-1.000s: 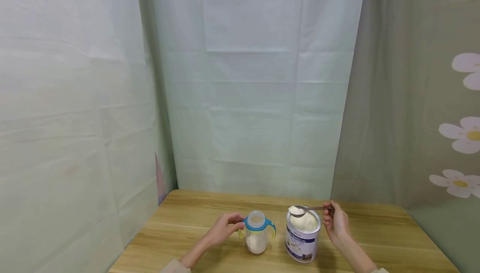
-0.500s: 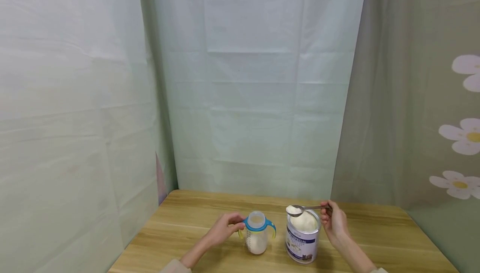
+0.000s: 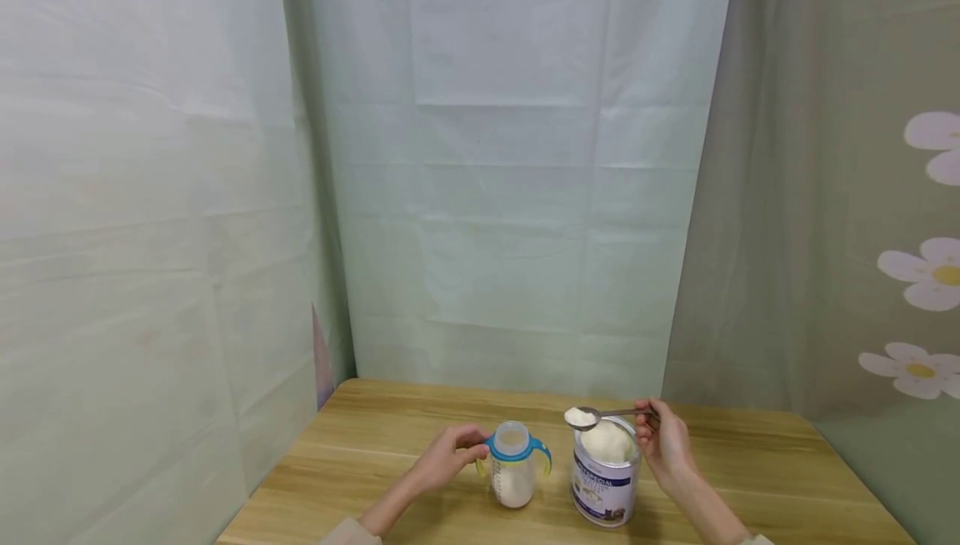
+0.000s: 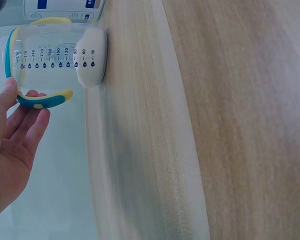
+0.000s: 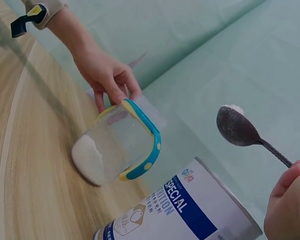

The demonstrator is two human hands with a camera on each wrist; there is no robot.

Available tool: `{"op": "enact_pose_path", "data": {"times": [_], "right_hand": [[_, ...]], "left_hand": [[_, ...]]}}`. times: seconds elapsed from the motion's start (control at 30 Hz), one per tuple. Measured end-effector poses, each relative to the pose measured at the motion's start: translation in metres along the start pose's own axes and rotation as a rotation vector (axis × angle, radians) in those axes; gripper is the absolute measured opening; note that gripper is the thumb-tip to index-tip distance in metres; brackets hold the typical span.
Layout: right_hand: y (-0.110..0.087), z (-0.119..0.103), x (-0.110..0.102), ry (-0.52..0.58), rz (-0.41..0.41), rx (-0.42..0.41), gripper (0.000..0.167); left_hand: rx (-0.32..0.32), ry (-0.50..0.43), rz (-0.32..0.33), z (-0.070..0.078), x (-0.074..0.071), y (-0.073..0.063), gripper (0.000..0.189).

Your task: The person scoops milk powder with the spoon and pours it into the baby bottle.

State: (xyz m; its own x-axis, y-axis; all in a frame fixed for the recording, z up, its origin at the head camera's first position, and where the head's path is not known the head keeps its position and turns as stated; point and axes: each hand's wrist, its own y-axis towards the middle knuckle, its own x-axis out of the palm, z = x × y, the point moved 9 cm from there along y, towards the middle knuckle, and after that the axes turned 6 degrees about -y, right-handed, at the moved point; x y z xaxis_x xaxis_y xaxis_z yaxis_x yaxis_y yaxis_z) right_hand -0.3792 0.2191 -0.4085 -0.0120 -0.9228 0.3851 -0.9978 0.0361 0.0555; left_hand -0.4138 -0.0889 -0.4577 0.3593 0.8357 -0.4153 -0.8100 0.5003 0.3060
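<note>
A clear baby bottle [image 3: 513,478] with a blue collar and two blue-and-yellow handles stands upright on the table, its lidless mouth facing up. White powder [image 4: 91,57] fills its bottom part. My left hand [image 3: 448,455] pinches the left handle [image 4: 45,100] between thumb and fingers. Right of the bottle stands an open milk powder can [image 3: 602,491], with pale powder heaped inside. My right hand [image 3: 664,438] grips a dark metal spoon [image 5: 237,126] by its handle. The spoon's bowl, loaded with white powder, hangs above the can's left rim, apart from the bottle.
Both things stand on a wood-grain table [image 3: 390,420] near its front. Pale green cloth [image 3: 510,195] hangs behind the table, and more cloth walls it in on the left and right. The right cloth bears printed flowers [image 3: 918,370].
The right hand has moved the loaded spoon a little to the left, from over the can's opening to its left rim. The left hand and the bottle stay put.
</note>
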Motion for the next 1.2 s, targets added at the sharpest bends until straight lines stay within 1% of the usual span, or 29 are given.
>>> {"op": "enact_pose_path", "data": {"times": [0.2, 0.4, 0.6, 0.83, 1.0, 1.2], "right_hand": [[0.000, -0.001, 0.003, -0.025, -0.018, -0.022, 0.046], [0.001, 0.000, 0.006, -0.034, -0.029, -0.016, 0.044], [0.001, 0.000, 0.010, -0.050, -0.030, -0.010, 0.042], [0.002, 0.002, 0.013, -0.049, -0.029, -0.002, 0.043], [0.002, 0.004, 0.014, -0.072, -0.020, 0.007, 0.040], [0.001, 0.005, 0.017, -0.075, -0.027, 0.020, 0.038]], "left_hand": [[-0.002, -0.003, 0.000, 0.001, 0.000, 0.000, 0.018], [-0.023, -0.008, 0.000, 0.000, 0.001, 0.000, 0.019], [-0.030, -0.001, -0.001, -0.001, 0.001, 0.001, 0.018], [-0.013, 0.015, -0.001, 0.000, 0.002, 0.001, 0.018], [0.002, 0.027, 0.000, 0.001, 0.002, 0.001, 0.019], [-0.014, 0.028, 0.001, 0.001, 0.002, 0.001, 0.019]]}}
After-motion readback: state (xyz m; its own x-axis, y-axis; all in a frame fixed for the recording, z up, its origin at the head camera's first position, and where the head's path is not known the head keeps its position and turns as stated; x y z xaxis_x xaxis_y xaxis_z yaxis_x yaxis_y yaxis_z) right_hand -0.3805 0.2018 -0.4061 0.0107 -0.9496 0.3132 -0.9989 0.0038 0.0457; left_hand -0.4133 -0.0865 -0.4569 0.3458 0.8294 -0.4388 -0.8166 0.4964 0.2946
